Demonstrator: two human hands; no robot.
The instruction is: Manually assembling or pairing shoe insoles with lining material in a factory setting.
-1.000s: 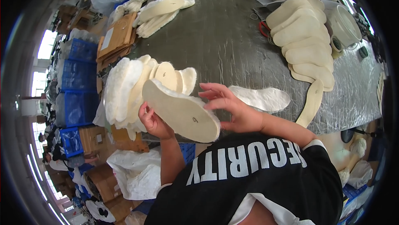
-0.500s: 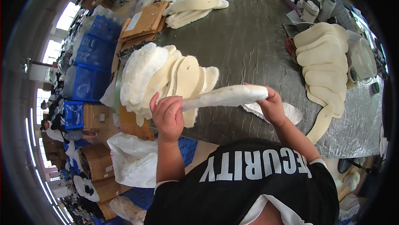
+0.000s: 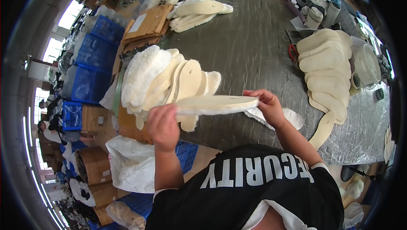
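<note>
Between my two hands stretches a fleece-lined insole [image 3: 216, 104], its cream flat side turned up and the white pile showing along its lower edge. My left hand [image 3: 163, 124] is closed on its left end, a little blurred. On the other end my right hand [image 3: 269, 107] pinches it between thumb and fingers. Just beyond my left hand lies a heap of fleecy insoles [image 3: 169, 81], some pile up, some cream side up. Another white insole [image 3: 290, 119] rests on the table, partly hidden under my right hand and forearm.
At right, overlapping cream insole pieces [image 3: 326, 68] lie in a row beside red-handled scissors [image 3: 292, 52], a white tub [image 3: 366, 64] and bottles [image 3: 313, 17]. More fleecy insoles [image 3: 199, 11] and cardboard [image 3: 146, 24] sit at the far left. Blue crates [image 3: 89, 62] stand left of the table.
The held insole has turned from its white fleecy side to its cream flat side. Both hands have shifted slightly left, still holding its ends.
</note>
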